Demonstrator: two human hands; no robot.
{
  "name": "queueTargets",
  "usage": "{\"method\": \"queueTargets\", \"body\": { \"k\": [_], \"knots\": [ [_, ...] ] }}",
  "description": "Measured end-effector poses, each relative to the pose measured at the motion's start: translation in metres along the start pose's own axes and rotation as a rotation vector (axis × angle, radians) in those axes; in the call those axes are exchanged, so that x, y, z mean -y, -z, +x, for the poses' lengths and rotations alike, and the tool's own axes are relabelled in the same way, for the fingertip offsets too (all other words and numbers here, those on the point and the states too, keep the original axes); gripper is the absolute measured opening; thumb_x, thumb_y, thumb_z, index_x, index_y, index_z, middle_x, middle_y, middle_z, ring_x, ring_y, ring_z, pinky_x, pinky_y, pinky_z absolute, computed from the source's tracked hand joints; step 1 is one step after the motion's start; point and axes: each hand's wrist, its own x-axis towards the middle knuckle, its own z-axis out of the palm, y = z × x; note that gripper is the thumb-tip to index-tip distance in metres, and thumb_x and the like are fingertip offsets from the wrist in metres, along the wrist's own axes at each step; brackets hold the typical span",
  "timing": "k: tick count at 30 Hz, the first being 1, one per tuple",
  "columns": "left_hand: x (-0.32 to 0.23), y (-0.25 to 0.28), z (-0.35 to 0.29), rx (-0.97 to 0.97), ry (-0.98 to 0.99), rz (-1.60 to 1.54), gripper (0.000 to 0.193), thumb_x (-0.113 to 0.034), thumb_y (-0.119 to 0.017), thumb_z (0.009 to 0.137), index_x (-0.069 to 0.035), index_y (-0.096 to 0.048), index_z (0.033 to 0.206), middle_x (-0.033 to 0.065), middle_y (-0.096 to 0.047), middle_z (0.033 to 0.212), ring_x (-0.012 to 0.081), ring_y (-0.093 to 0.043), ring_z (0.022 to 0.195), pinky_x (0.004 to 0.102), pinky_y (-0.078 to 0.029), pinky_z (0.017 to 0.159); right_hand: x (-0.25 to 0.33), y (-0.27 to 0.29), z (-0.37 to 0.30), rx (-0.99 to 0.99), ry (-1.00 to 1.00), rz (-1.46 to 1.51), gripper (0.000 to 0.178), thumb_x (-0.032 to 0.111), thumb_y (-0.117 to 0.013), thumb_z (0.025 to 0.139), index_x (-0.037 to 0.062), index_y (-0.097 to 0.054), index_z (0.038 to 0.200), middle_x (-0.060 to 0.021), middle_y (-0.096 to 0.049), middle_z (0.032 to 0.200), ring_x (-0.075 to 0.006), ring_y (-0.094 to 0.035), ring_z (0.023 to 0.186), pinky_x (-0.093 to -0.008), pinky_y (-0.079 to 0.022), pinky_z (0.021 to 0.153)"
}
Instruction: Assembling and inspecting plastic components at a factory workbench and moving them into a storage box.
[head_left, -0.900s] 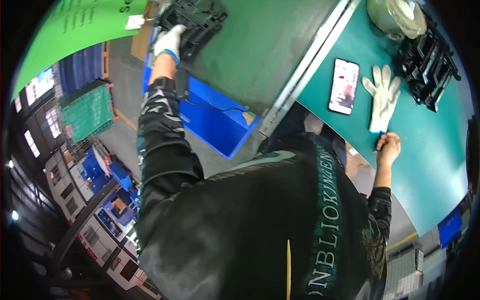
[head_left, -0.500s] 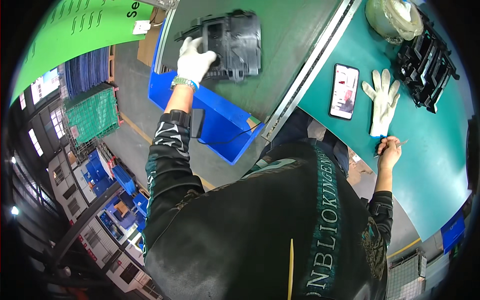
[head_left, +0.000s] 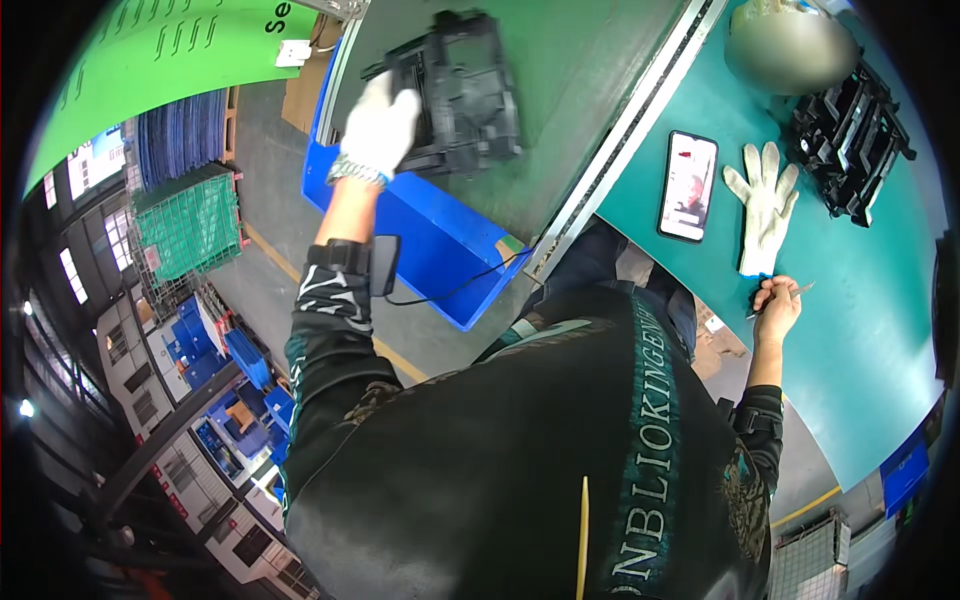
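Note:
My left hand (head_left: pixel 378 130), in a white knit glove and slightly blurred, grips the near left edge of a black plastic frame (head_left: pixel 478 105). The frame has openings and ribs and lies tilted on a dark green belt (head_left: pixel 570 90). My bare right hand (head_left: pixel 776 308) rests at the edge of the green table, fingers pinched around a small thin tool (head_left: pixel 803 290). Its slim end sticks out to the right and a dark end shows on the left; its exact kind is unclear. Just beyond those fingers lies an empty white glove (head_left: pixel 764 205), fingers pointing away.
A phone (head_left: pixel 688 186) with a lit screen lies left of the loose glove. Several black plastic parts (head_left: pixel 850 140) are piled at the table's far right, beside a blurred round bundle (head_left: pixel 785 45). A blue bin (head_left: pixel 440 245) with a black cable sits below the belt's near end.
The black plastic frame has turned a little on the belt, and my left hand has shifted slightly nearer with it. My right hand stays in place.

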Motion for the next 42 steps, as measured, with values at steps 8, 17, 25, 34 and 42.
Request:
{"method": "queueTargets", "body": {
  "k": [8, 17, 25, 34, 42],
  "knots": [
    [0.101, -0.006, 0.016, 0.003, 0.128, 0.245, 0.068, -0.039, -0.058, 0.091, 0.007, -0.049, 0.140, 0.0229, -0.059, 0.137, 0.0323, -0.055, 0.129, 0.0378, -0.041, 0.107, 0.004, -0.002, 0.000, -0.032, 0.007, -0.032, 0.012, 0.002, -0.046, 0.096, 0.0010, -0.057, 0.091, -0.0106, -0.061, 0.070, -0.0141, -0.049, 0.044, -0.0278, -0.038, 0.038],
    [0.054, -0.015, 0.034, 0.043, 0.540, -0.389, 0.056, -0.032, -0.067, 0.089, 0.006, -0.058, 0.129, 0.0164, -0.067, 0.122, 0.0263, -0.062, 0.112, 0.0355, -0.046, 0.101, 0.010, -0.009, -0.004, -0.056, 0.012, -0.007, 0.012, -0.002, -0.045, 0.092, -0.0008, -0.056, 0.089, -0.0118, -0.062, 0.071, -0.0156, -0.050, 0.044, -0.0292, -0.040, 0.039],
    [0.108, -0.025, 0.041, 0.219, 0.545, -0.567, 0.043, -0.022, -0.070, 0.089, 0.003, -0.062, 0.122, 0.0106, -0.070, 0.110, 0.0209, -0.066, 0.097, 0.0337, -0.050, 0.090, 0.006, -0.014, -0.002, -0.026, -0.011, 0.008, 0.013, -0.003, -0.044, 0.091, -0.0009, -0.056, 0.089, -0.0119, -0.062, 0.070, -0.0160, -0.052, 0.044, -0.0293, -0.041, 0.039],
    [0.022, -0.016, 0.043, 0.359, 0.151, -0.109, 0.048, -0.033, -0.071, 0.088, 0.002, -0.065, 0.120, 0.0135, -0.072, 0.103, 0.0222, -0.069, 0.089, 0.0344, -0.052, 0.084, 0.010, -0.013, -0.003, -0.021, -0.013, 0.007, 0.013, -0.004, -0.043, 0.089, 0.0000, -0.056, 0.089, -0.0125, -0.062, 0.072, -0.0164, -0.050, 0.044, -0.0290, -0.041, 0.040],
    [0.003, -0.010, 0.048, 0.447, 0.290, -0.072, 0.045, -0.037, -0.069, 0.091, 0.002, -0.067, 0.114, 0.0103, -0.072, 0.098, 0.0196, -0.065, 0.090, 0.0318, -0.049, 0.086, 0.011, -0.012, -0.005, -0.031, -0.008, -0.014, 0.013, -0.003, -0.043, 0.090, -0.0001, -0.056, 0.089, -0.0122, -0.062, 0.071, -0.0164, -0.051, 0.045, -0.0291, -0.042, 0.040]
  ]
}}
